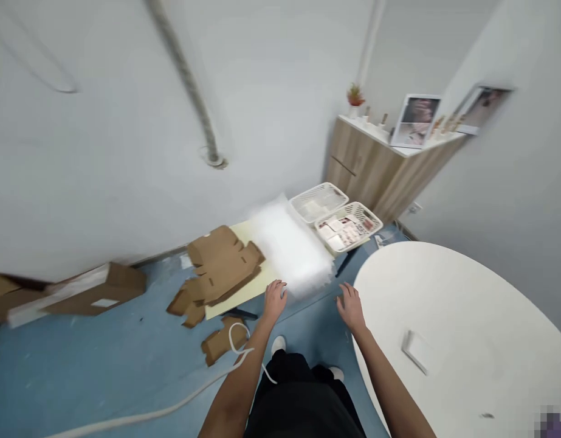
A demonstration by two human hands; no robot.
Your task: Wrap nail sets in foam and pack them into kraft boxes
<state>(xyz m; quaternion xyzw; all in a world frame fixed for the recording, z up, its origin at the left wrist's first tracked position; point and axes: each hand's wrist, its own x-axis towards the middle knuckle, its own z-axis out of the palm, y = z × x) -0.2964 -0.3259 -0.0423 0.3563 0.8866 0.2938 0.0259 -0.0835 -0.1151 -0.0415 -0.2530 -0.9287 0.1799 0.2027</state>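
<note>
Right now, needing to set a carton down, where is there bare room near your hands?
The white oval table is bare between the right hand and the small white packet. Blue floor lies open left of the flattened cardboard. Crowded by the left hand: cream board, white foam wrap, two baskets.

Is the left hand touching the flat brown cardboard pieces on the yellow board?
Apart. The head view shows the left hand beside the flat brown cardboard pieces, with pale yellow board visible between them.
</note>
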